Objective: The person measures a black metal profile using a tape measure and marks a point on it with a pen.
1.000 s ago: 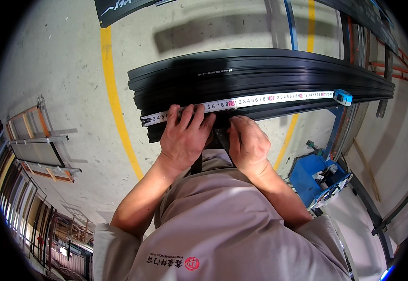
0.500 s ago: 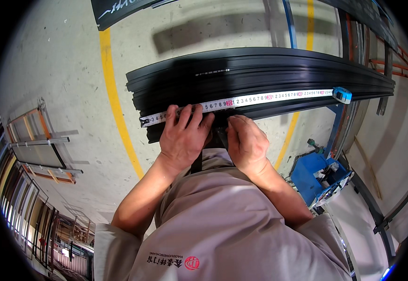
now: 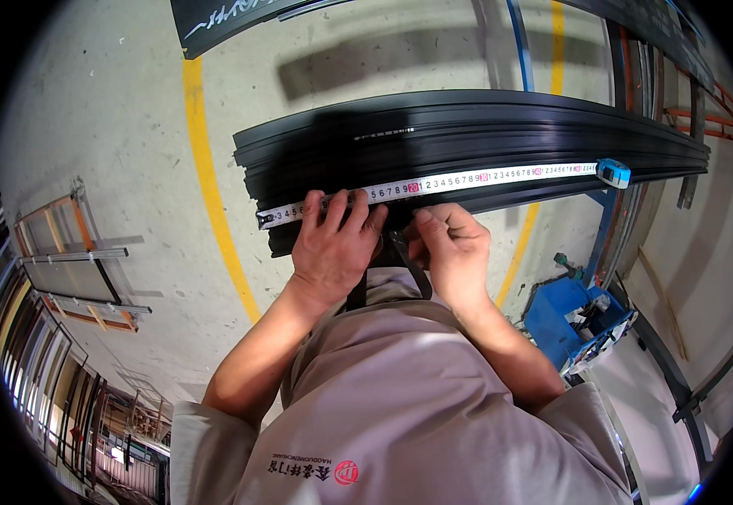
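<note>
Black grooved metal profiles (image 3: pixel 467 126) lie side by side in front of me. Along their near part stretches a white tape measure blade (image 3: pixel 451 180), its hooked end at the left and its blue case (image 3: pixel 613 173) at the right. My left hand (image 3: pixel 337 248) lies over the blade near its left end, fingers spread across it, hiding some of the markings. Close to the profiles' near edge, my right hand (image 3: pixel 455 252) is closed, with thumb and curled fingers together. Whatever it pinches is hidden. A black strap (image 3: pixel 408 261) hangs between my hands at my waist.
A blue bin (image 3: pixel 564 320) with small items stands at the lower right. Yellow lines (image 3: pixel 207 168) run along the concrete floor. Framed panels (image 3: pixel 72 278) lie at the left, and a dark panel (image 3: pixel 223 25) is at the top. Metal racks (image 3: pixel 648 76) stand at the right.
My right hand has turned and lifted slightly, its fingers more curled, and more of the black strap shows. My left hand stays on the tape blade. The view has shifted slightly.
</note>
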Available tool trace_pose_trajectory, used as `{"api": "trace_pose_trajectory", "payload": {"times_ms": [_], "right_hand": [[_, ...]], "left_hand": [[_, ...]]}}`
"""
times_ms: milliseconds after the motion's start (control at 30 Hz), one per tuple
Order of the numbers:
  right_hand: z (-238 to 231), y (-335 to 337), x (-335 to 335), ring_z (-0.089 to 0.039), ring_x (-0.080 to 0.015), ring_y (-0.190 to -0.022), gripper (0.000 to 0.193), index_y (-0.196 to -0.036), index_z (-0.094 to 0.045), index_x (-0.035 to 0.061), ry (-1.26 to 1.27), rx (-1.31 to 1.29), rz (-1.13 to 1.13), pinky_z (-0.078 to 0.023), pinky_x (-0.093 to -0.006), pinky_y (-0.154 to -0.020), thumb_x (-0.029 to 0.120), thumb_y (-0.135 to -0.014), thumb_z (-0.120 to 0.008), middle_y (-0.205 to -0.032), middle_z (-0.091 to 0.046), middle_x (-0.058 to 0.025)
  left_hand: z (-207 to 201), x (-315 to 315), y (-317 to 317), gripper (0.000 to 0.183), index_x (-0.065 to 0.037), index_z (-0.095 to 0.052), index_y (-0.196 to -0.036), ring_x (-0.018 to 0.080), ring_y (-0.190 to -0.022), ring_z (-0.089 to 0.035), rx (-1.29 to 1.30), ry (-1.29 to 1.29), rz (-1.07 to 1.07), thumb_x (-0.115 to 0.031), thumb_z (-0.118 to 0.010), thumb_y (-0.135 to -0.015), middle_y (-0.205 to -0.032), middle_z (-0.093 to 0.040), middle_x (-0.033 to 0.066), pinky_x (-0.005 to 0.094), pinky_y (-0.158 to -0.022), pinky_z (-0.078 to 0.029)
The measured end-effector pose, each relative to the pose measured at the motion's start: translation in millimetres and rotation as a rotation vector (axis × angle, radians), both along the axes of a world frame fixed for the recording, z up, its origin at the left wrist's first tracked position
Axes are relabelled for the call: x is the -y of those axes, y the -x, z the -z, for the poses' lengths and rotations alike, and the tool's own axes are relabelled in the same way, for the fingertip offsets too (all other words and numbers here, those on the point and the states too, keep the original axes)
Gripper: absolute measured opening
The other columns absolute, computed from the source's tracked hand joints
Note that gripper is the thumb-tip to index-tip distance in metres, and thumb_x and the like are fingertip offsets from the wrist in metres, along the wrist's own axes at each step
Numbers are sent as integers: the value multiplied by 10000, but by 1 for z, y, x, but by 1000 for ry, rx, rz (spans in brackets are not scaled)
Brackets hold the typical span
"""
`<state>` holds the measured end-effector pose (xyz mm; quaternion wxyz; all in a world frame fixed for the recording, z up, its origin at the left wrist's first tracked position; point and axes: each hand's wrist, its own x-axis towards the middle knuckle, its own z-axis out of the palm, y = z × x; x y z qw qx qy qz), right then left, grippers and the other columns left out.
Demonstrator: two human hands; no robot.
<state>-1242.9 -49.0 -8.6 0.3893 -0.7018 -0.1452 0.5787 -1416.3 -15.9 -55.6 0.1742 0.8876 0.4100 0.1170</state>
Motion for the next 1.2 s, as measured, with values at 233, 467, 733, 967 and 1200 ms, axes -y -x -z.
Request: {"api": "trace_pose_trajectory", "payload": {"times_ms": [233, 467, 733, 967, 1200], "right_hand": [[2, -9, 1, -647, -141, -679, 141, -1087, -668, -48, -52, -545, 254, -513, -244, -586, -3, -1018, -554, -902, -711, -113], [4, -6, 4, -681, -136, -752, 111, -1047, -661, -52, -100, -157, -81, -558, -240, -665, -18, -1009, -562, -939, -718, -111], [3, -8, 2, -691, -191, -761, 209, -1095, -615, -70, -36, -235, -46, -562, -308, -658, 91, -1061, -485, -971, -708, -167], [4, -12, 2, -679, -240, -756, 255, -1113, -597, -77, -30, -374, 37, -560, -355, -649, 111, -1065, -432, -964, -692, -204], [11, -11, 8, -649, -265, -693, 226, -1086, -609, -49, -39, -648, 287, -539, -380, -603, 108, -1042, -453, -909, -688, -184]], "left_hand": [[-4, -2, -2, 277, -122, -717, -1090, 274, -1106, -562, -54, -17, -7, -239, -674, -844, -1157, -612, 95, 529, -1017, -425], [-5, -3, -2, 259, -123, -719, -1082, 273, -1108, -562, -74, 2, 0, -237, -668, -856, -1148, -617, 91, 535, -1015, -425], [-3, -2, -1, 262, -125, -719, -1101, 278, -1114, -562, -68, 8, -1, -232, -653, -871, -1168, -623, 95, 547, -1019, -424], [-3, -3, -2, 290, -106, -718, -1100, 303, -1093, -573, -53, 16, 7, -253, -680, -853, -1148, -625, 122, 573, -997, -430], [1, -2, 0, 371, -83, -701, -1120, 347, -1082, -580, -23, 0, 28, -295, -728, -816, -1155, -616, 170, 600, -973, -427]]}}
